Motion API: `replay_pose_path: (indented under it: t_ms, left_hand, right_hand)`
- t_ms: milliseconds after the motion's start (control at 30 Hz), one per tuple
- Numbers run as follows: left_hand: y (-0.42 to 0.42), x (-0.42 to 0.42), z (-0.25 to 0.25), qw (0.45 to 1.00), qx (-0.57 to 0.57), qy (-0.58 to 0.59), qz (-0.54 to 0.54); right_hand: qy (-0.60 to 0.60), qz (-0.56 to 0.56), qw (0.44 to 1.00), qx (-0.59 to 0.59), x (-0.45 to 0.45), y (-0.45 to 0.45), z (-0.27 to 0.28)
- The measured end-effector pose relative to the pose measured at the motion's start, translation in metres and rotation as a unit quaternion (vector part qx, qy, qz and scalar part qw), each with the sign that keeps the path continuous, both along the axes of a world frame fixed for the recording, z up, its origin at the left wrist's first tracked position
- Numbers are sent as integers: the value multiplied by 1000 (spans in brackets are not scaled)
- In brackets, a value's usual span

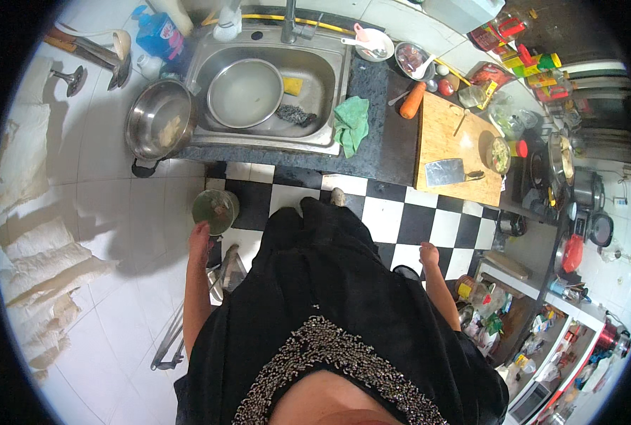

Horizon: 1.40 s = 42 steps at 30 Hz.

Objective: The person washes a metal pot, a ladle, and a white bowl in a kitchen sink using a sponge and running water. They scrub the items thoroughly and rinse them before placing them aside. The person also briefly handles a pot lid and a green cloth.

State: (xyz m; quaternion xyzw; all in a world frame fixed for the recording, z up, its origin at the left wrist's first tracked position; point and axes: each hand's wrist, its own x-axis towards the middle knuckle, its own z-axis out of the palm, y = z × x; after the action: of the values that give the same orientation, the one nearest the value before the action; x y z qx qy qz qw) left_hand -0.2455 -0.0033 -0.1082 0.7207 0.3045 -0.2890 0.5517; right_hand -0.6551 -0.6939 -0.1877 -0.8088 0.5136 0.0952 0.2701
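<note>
My left hand (pixel 200 240) is low at my side, close to the rim of a green bucket (pixel 215 212) on the floor; whether it touches the bucket I cannot tell. On the other side, my right hand (pixel 429 255) hangs over the checkered floor with its fingers curled and nothing visible in it. Before me is a steel sink (pixel 315 58), where a metal basin (pixel 245 94) of cloudy water stands beside a yellow sponge (pixel 292 86) and a dark scourer (pixel 295 115). A green cloth (pixel 351 126) drapes over the sink's right edge.
A steel pot (pixel 160 121) stands left of the sink. On the right, a wooden cutting board (pixel 456 138) bears a cleaver (pixel 445 172) and a bowl of chopped food (pixel 498 155); a carrot (pixel 413 100) lies by its corner. Shelves with bottles and bags stand at lower right.
</note>
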Motion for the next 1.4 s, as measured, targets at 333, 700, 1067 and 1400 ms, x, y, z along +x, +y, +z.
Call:
replay_pose_path:
  t_ms: [333,700,1067,1400]
  left_hand:
    - [-156,116,78,982,-84,-106,-130]
    - [-150,139,143,986,-50,-122,-97]
    - [-165,137,110,997,-37,-43,-43]
    - [-177,229,68,992,-3,-87,-89]
  right_hand:
    - [-313,295,901,-57,365,180,200]
    - [-18,451,890,-69,623,254,5]
    - [55,439,896,35,707,208,12]
    - [92,402,911,-31,726,190,-15]
